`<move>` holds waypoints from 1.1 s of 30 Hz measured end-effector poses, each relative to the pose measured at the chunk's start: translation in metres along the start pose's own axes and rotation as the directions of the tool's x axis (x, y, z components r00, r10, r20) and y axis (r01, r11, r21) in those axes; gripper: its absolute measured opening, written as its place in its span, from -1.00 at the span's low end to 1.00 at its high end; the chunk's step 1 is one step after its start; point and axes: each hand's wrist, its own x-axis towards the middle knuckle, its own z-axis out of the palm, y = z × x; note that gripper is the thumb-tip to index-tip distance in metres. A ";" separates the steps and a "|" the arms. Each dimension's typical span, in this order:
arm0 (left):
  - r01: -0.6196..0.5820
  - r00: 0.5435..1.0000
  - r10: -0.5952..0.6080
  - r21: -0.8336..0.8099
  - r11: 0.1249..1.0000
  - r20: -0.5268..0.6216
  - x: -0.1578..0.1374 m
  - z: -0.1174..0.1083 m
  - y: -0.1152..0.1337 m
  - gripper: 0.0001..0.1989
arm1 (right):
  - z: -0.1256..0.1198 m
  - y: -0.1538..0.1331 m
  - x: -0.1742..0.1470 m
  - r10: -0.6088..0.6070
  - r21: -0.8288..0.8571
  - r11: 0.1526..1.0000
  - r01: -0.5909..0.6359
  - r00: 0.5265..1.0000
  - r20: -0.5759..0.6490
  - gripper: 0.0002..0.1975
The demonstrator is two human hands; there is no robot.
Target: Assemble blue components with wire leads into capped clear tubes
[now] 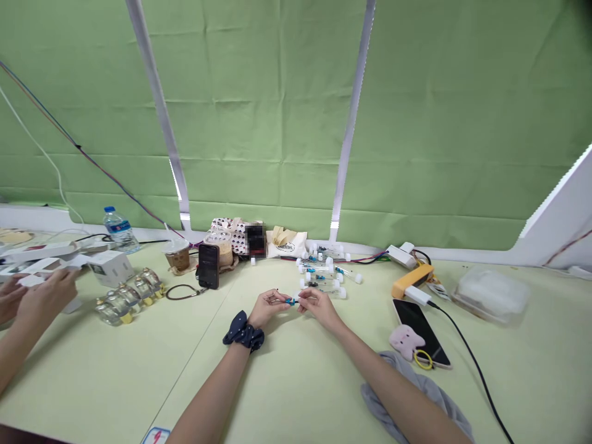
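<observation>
Over the middle of the table, my left hand [269, 306] and my right hand [320, 306] meet fingertip to fingertip. Between them is a small blue-and-black piece [291, 301], pinched from the left by my left fingers. My right fingers close at its other end; what they grip there is too small to make out. A dark dotted scrunchie [243, 333] circles my left wrist. Just beyond my hands lie several clear tubes [319, 268] with white caps, blue and dark bits inside them.
At left, another person's hands [46, 296] handle white boxes, near several small glass bottles [127, 299]. A phone [208, 266] stands upright by a drink cup [177, 254]. To the right are a tablet [423, 330], a yellow power strip [411, 280], a black cable and a plastic container [491, 295].
</observation>
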 end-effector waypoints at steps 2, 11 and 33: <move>0.002 1.000 -0.002 0.004 1.000 -0.001 0.000 0.000 0.000 -0.74 | 0.000 0.000 0.000 0.004 0.003 1.000 -0.004 1.000 0.001 -0.63; -0.015 1.000 0.015 0.010 1.000 0.005 0.001 -0.002 -0.003 -0.77 | -0.002 0.004 0.001 0.106 0.048 0.993 -0.107 0.994 0.023 -0.54; -0.020 0.999 0.020 0.011 1.000 0.047 0.000 -0.001 -0.002 -0.77 | -0.001 0.006 0.000 0.211 -0.089 0.975 -0.205 0.976 0.055 -0.49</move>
